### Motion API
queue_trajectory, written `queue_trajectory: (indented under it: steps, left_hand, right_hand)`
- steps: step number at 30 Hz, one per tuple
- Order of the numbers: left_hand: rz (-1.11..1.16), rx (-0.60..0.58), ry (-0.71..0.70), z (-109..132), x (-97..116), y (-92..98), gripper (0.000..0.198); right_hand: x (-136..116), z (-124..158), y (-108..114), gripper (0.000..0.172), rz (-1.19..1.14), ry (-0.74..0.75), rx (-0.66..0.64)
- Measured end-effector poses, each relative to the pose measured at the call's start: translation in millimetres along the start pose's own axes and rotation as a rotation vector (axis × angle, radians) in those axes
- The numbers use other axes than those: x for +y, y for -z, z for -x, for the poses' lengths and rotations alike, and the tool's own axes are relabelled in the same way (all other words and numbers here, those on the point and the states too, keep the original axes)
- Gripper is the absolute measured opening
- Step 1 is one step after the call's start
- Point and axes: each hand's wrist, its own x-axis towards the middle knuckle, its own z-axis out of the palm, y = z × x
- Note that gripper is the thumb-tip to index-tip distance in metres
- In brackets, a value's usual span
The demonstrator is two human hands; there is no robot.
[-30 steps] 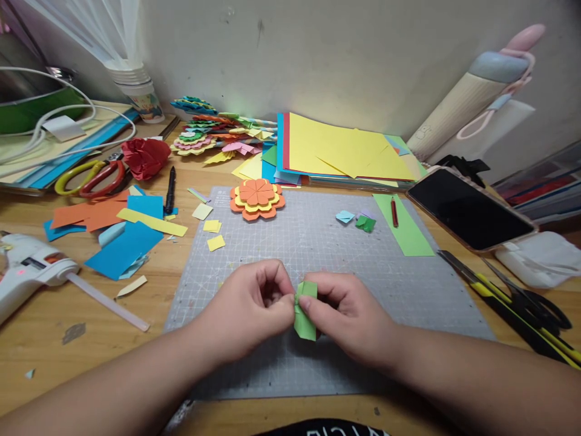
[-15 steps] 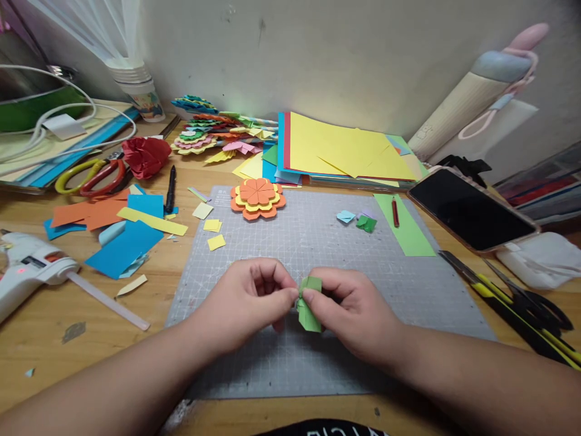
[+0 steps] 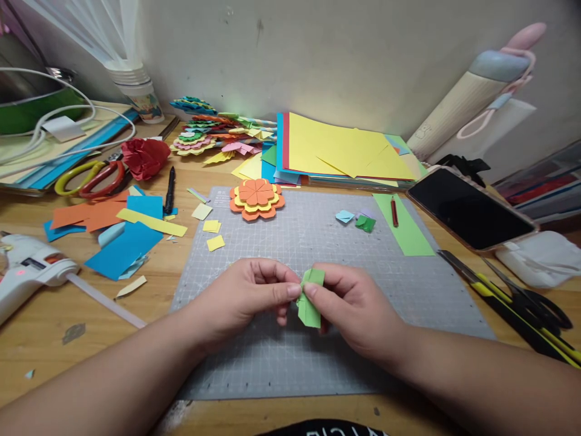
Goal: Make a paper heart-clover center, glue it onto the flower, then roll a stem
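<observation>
Between my hands, above the grey cutting mat (image 3: 254, 369), is a small folded piece of green paper (image 3: 310, 310). My right hand (image 3: 358, 306) pinches it with the thumb on its near face. My left hand (image 3: 258, 293) pinches at its left edge, thumb and forefinger together; the fingertips hide the exact spot they hold. On the mat beyond lie a layered orange and yellow paper flower (image 3: 257, 198), a small folded light blue paper (image 3: 345, 216) and a small folded green paper (image 3: 365, 224).
On the left lie a glue gun (image 3: 34, 269), coloured paper scraps (image 3: 124, 248), a black pen (image 3: 170, 189) and red-yellow scissors (image 3: 93, 175). To the right are a phone (image 3: 472, 206), black scissors (image 3: 540, 306) and a yellow-black cutter (image 3: 494, 290). Paper sheets (image 3: 340, 145) are stacked behind.
The green paper has tilted slightly in my fingers, and its face looks brighter. My hands remain in nearly the same place, with the left fingers shifted a little.
</observation>
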Motion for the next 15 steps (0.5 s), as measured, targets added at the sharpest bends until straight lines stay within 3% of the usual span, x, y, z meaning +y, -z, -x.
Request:
queue_trajectory:
  steps: [15]
  left_hand:
    - [0.014,0.028,0.0,-1.3,-0.1,-2.1,0.017]
  right_hand:
    - [0.9,1.2,-1.2,0.019,-0.088,-0.006,-0.039]
